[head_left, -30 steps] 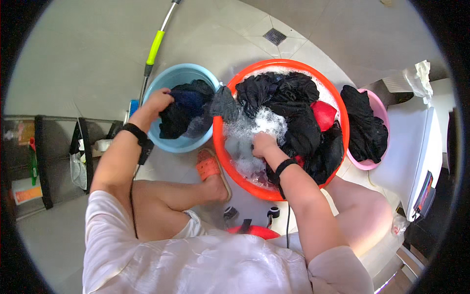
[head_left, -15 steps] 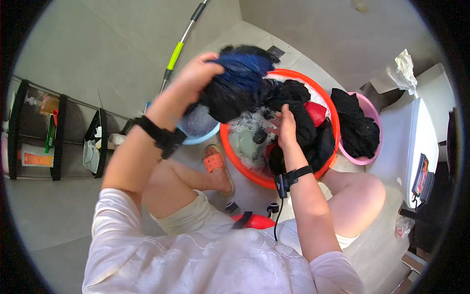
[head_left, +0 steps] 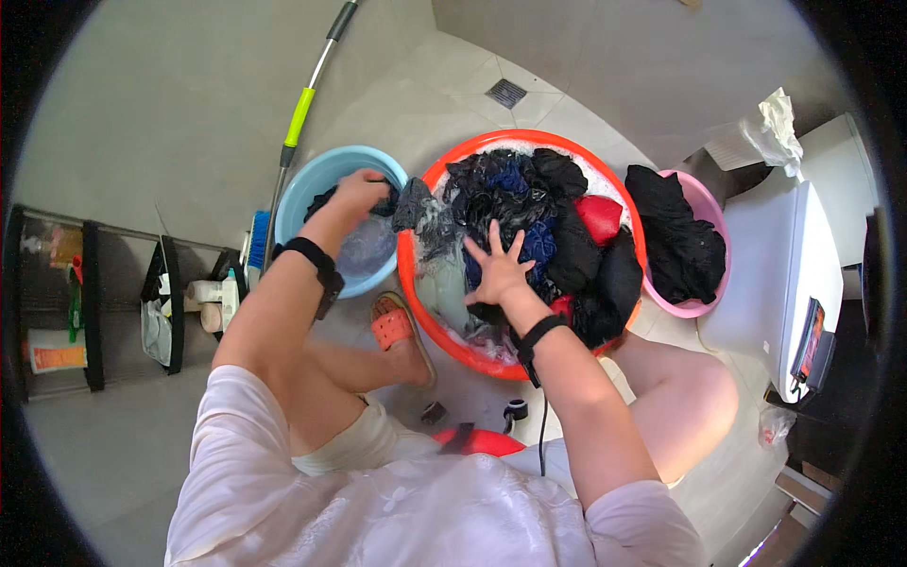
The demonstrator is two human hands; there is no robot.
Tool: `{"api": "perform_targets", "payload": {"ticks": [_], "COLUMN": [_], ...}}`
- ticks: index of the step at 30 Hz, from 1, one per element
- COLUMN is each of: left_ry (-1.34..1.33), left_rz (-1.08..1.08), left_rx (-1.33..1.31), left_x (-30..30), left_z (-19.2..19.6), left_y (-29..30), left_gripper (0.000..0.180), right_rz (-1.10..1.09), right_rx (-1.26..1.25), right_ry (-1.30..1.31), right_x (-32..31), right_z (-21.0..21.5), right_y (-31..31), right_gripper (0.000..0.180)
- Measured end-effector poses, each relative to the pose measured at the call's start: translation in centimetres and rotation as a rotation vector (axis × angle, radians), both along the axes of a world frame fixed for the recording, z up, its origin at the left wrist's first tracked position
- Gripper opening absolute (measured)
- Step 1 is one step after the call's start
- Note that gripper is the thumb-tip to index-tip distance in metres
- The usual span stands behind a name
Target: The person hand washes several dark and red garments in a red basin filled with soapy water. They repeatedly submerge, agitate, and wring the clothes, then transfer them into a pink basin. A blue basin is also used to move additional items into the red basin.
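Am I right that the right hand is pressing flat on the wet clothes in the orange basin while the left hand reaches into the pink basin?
Not quite. The head view shows the left hand reaching into the blue basin, not the pink basin. The right hand does press flat on the wet clothes in the orange basin.

Three basins sit in a row on the floor (head_left: 170, 123): the small basin (head_left: 312, 184) on the left, the large basin (head_left: 416, 274) in the middle touching it, the third basin (head_left: 704, 203) on the right. Heaped clothes (head_left: 557, 227) lie in the large basin, more garments (head_left: 675, 236) in the third. A mop handle (head_left: 302, 109) slants behind the small basin; a shelf rack (head_left: 90, 302) stands far left. A sandalled foot (head_left: 397, 326) rests before the small and large basins, a toilet (head_left: 784, 265) right of the row
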State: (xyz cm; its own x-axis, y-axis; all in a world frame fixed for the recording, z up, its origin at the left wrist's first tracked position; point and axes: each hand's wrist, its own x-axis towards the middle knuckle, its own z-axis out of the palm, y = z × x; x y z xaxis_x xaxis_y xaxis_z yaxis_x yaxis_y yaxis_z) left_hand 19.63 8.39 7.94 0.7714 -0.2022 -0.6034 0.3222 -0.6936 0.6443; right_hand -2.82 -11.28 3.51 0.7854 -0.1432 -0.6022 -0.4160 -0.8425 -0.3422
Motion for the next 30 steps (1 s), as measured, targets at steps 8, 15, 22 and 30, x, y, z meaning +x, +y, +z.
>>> {"api": "perform_targets", "payload": {"ticks": [8,15,22,30], "left_ry": [-0.167,-0.143,-0.150,0.153], "left_rz": [-0.218,-0.417,-0.324,-0.341], "left_rx": [0.711,0.856,0.513,0.091], "left_x": [5.3,6.6,6.7,7.3], "left_z": [-9.0,-16.7,-22.1,-2.8], "left_y": [6.3,6.4,9.4,9.0], "left_gripper": [0.116,0.099,0.054,0.033], "right_rz": [0.282,0.367,0.143,0.237], "right_rx": [-0.191,-0.302,-0.171,-0.091], "right_ry": [0.326,0.496,0.313,0.176], "right_x": [2.9,3.6,2.4,1.4], "right_z": [-5.3,-11.3,-12.9,-9.1], "right_y": [1.7,3.5,3.6,2.2], "right_gripper": [0.092,0.079,0.050,0.030]}}
